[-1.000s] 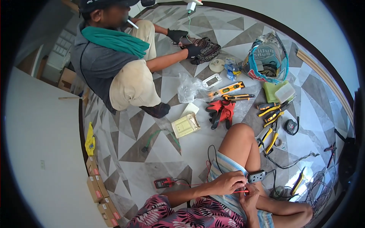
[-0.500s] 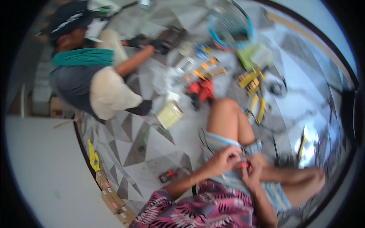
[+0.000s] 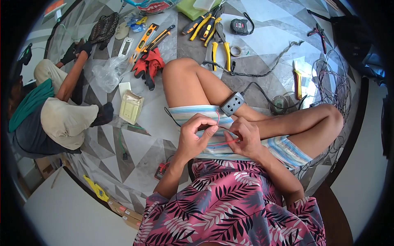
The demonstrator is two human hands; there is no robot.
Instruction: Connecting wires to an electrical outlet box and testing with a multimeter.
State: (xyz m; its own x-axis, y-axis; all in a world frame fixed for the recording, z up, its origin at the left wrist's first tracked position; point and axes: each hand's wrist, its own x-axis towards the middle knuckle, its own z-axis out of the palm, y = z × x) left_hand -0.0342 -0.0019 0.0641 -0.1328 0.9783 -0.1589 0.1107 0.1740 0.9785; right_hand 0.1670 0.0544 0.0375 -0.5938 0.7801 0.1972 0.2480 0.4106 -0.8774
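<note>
Above my lap, my left hand is closed, thumb and forefinger pinching a thin red wire whose bent end rises over the striped shorts. My right hand is closed too. Its fingers grip the wire's other stretch, and a straight red length sticks out to the left from them. Whether both red lengths are one wire I cannot tell. Against my shin, just beyond the hands, rests a grey extension socket with a black cord.
Pliers, a tape measure, red gloves and a utility knife lie on the floor ahead. Right are tangled wires and a yellow-handled tool. A co-worker sits left, near a pale yellow box.
The view has swung down and to the right and is now sharp. My hands, close together before, have moved apart, with the red wire showing between them.
</note>
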